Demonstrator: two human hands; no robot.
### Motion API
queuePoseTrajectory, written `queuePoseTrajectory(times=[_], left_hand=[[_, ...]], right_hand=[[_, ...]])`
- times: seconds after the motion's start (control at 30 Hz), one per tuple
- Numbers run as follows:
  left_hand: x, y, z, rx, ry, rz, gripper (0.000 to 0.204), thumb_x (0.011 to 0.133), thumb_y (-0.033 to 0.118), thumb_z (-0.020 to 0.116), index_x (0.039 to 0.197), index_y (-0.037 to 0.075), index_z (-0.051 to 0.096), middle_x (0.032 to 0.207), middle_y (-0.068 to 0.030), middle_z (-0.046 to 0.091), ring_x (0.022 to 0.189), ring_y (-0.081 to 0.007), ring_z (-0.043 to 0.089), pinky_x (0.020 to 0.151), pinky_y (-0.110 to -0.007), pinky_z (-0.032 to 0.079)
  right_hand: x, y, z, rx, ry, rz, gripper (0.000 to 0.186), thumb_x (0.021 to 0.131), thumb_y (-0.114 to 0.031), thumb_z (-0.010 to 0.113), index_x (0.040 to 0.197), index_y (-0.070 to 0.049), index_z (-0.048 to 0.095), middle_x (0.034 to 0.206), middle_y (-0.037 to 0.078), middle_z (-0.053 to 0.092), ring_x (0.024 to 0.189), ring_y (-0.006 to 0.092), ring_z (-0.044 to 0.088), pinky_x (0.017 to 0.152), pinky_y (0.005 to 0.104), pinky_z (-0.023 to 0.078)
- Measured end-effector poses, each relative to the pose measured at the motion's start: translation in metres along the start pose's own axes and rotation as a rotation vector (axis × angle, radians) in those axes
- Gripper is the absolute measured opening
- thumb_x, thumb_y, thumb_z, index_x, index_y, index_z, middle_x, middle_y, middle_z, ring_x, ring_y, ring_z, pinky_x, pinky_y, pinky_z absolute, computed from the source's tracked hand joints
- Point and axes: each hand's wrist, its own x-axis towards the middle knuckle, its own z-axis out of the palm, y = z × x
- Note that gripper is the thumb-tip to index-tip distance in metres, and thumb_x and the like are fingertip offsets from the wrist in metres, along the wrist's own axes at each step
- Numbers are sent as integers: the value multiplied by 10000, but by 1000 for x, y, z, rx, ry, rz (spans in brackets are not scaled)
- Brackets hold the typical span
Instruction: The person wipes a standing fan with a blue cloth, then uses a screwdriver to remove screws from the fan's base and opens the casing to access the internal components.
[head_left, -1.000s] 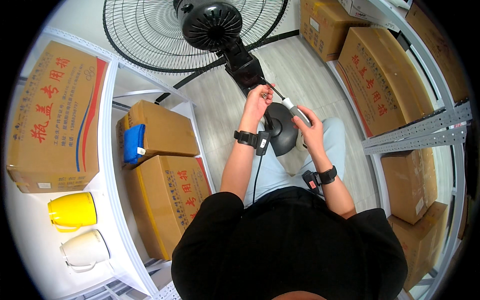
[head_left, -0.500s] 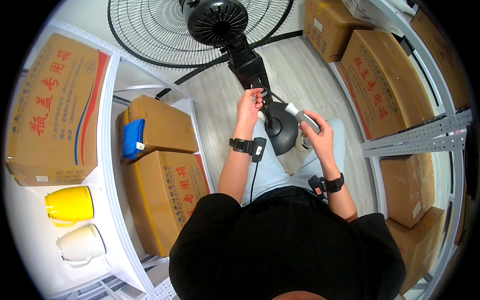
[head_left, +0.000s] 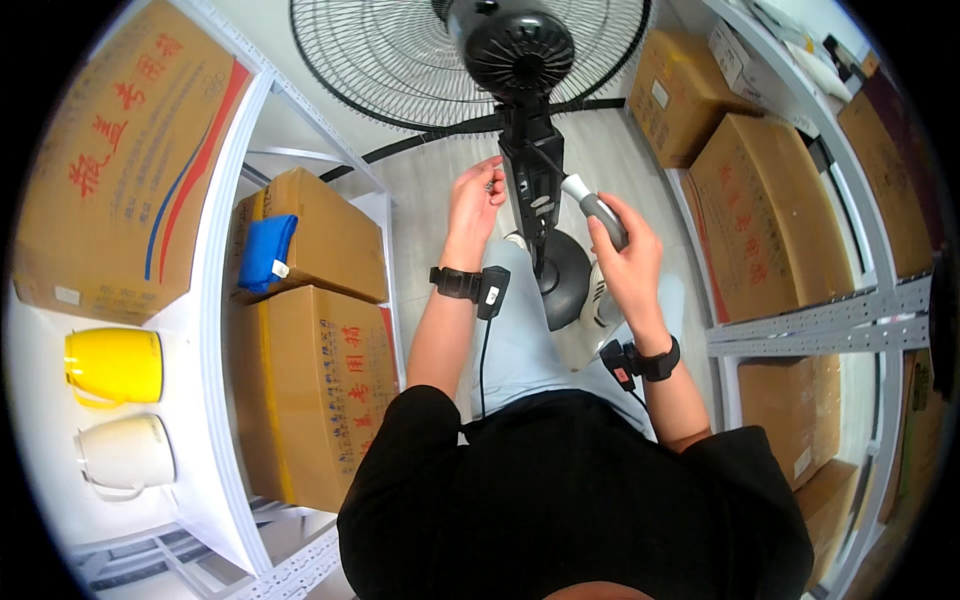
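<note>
A black pedestal fan (head_left: pixel 520 62) stands in front of me, with its neck (head_left: pixel 530 165) rising from a round black base (head_left: pixel 562 285). My right hand (head_left: pixel 628 245) is wrapped around the grey and white handle of a screwdriver (head_left: pixel 606 220). Its dark shaft points up and left to the fan's neck; whether the tip sits in a screw is too small to tell. Just left of the neck is my left hand (head_left: pixel 475 208), its fingers curled around small shiny metal pieces (head_left: pixel 490 186) that look like screws.
Shelving flanks me on both sides, loaded with cardboard boxes (head_left: pixel 312 395) on the left and more boxes (head_left: pixel 765 215) on the right. A blue cloth bundle (head_left: pixel 267 252) lies on a left box. Yellow (head_left: pixel 115 365) and white (head_left: pixel 126 455) jugs stand on the left shelf.
The view has shifted, so the fan sits farther right in it. My left hand has come away from in front of the neck to its left side. The screwdriver stays in my right hand.
</note>
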Motion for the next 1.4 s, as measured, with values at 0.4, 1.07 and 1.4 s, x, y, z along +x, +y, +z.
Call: queuePoseTrajectory(times=[0.4, 1.07, 1.4], left_hand=[[-8, 22, 25, 139, -40, -62, 226, 883, 88, 448, 1004, -49, 581, 684, 13, 461, 558, -66, 392, 443, -216, 282], [3, -9, 41, 460, 139, 385, 158, 860, 169, 595, 857, 29, 668, 594, 74, 457, 483, -17, 367, 415, -212, 239], [-18, 5, 54, 271, -123, 4, 265, 923, 261, 592, 945, 1, 635, 548, 117, 332, 427, 9, 260, 389, -182, 161]], right_hand=[[-2, -15, 14, 496, -227, 419, 416, 951, -269, 535, 1238, 31, 515, 993, 125, 655, 730, 104, 629, 533, 201, 447], [-6, -15, 11, -353, -41, -338, 386, 819, -153, 671, 1190, -81, 595, 997, 147, 652, 838, 293, 650, 708, 353, 512], [-4, -2, 16, -70, -82, -38, 375, 830, -174, 680, 1178, -52, 610, 961, 151, 671, 789, 229, 658, 701, 337, 510]])
